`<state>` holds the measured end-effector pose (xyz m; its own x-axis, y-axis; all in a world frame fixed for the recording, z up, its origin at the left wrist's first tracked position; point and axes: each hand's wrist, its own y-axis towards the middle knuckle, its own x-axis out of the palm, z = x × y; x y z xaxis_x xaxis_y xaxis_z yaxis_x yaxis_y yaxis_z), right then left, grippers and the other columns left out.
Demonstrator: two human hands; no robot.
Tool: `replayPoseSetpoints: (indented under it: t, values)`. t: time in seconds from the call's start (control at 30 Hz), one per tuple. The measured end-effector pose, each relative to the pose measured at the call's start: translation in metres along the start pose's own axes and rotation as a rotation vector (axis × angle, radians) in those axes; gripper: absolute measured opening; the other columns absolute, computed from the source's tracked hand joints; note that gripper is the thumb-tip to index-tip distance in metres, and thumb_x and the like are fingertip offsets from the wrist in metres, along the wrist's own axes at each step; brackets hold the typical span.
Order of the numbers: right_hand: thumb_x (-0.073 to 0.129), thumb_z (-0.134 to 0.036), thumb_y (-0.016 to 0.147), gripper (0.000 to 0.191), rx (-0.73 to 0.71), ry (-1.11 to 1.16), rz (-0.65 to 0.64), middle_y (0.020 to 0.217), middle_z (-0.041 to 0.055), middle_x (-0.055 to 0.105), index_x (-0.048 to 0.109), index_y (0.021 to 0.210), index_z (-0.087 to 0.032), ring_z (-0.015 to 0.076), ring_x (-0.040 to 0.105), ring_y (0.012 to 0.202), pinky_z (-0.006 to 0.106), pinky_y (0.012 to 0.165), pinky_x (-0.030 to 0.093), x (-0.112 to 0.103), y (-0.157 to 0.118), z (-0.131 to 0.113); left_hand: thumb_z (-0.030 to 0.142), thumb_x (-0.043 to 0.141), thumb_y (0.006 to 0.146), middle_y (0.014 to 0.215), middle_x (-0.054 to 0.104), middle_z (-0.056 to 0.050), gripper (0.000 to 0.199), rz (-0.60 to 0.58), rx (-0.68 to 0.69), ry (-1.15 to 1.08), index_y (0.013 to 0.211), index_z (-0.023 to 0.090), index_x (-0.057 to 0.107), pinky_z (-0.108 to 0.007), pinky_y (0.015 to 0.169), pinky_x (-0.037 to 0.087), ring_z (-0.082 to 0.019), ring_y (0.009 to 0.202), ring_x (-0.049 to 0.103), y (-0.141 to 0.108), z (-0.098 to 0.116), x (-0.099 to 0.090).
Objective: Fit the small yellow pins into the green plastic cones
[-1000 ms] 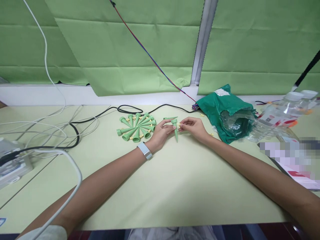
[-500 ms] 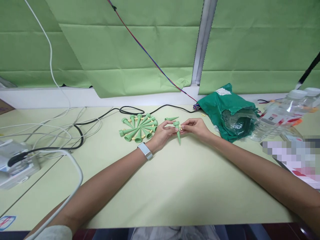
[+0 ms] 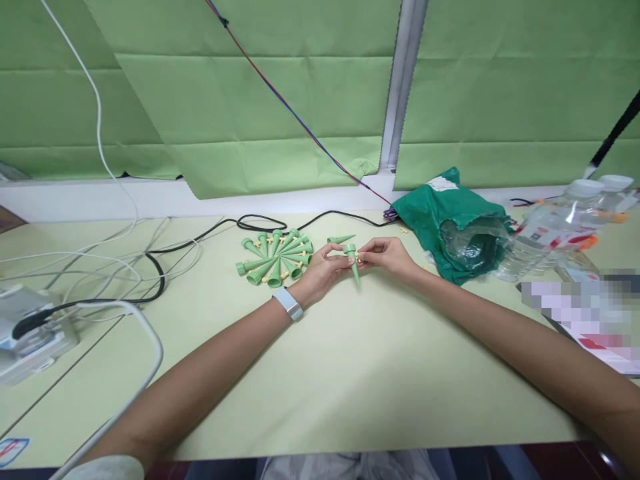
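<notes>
A green plant watering spike (image 3: pixel 351 251) is held between the fingers of my left hand (image 3: pixel 319 272), its wide cap up and its point tilted down. Against the spike's side, my right hand (image 3: pixel 391 257) pinches a small yellow valve (image 3: pixel 359 257) between thumb and fingertips. Just behind my left hand lies a single loose green spike (image 3: pixel 341 239) on the table. To the left of that hand, several more spikes (image 3: pixel 275 272) with yellow valves lie in a ring, points towards the middle.
A torn green plastic bag (image 3: pixel 425 207) lies at the back right, beside clear bottles (image 3: pixel 555 220). A small yellow piece (image 3: pixel 404 231) rests near the bag. Black cable (image 3: pixel 330 213) runs along the back; white cables and a power adapter (image 3: pixel 40 340) crowd the left.
Both hands stay together at the spike with almost the same grip. The whole view has shifted slightly; the right fingertips have turned a little at the valve.
</notes>
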<state>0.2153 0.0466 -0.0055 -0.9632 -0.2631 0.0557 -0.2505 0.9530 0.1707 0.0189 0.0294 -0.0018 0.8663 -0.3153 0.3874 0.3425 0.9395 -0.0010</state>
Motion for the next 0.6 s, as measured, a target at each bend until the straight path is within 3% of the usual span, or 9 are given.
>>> replayPoseSetpoints:
  t: [0.33, 0.6]
  values:
    - [0.087, -0.054, 0.070, 0.038, -0.228, -0.216, 0.039, 0.071, 0.0051, 0.074, 0.076, 0.077, -0.018, 0.0192, 0.071, 0.066, 0.032, 0.065, 0.059, 0.0036, -0.0046, -0.0029, 0.016, 0.089, 0.067, 0.082, 0.071, -0.002, 0.039, -0.004, -0.038, -0.001, 0.092, 0.019, 0.059, -0.036, 0.084, 0.051, -0.018, 0.083, 0.069, 0.0042, -0.0005, -0.0037]
    - [0.093, -0.056, 0.061, 0.044, -0.064, -0.073, -0.020, 0.065, 0.0049, 0.073, 0.074, 0.073, -0.018, 0.0165, 0.064, 0.055, 0.031, 0.056, 0.055, -0.0010, -0.0029, -0.0039, 0.015, 0.089, 0.066, 0.083, 0.072, -0.002, 0.040, -0.003, -0.043, 0.040, 0.093, 0.019, 0.060, -0.038, 0.085, 0.052, -0.018, 0.081, 0.070, 0.0019, 0.0032, -0.0001]
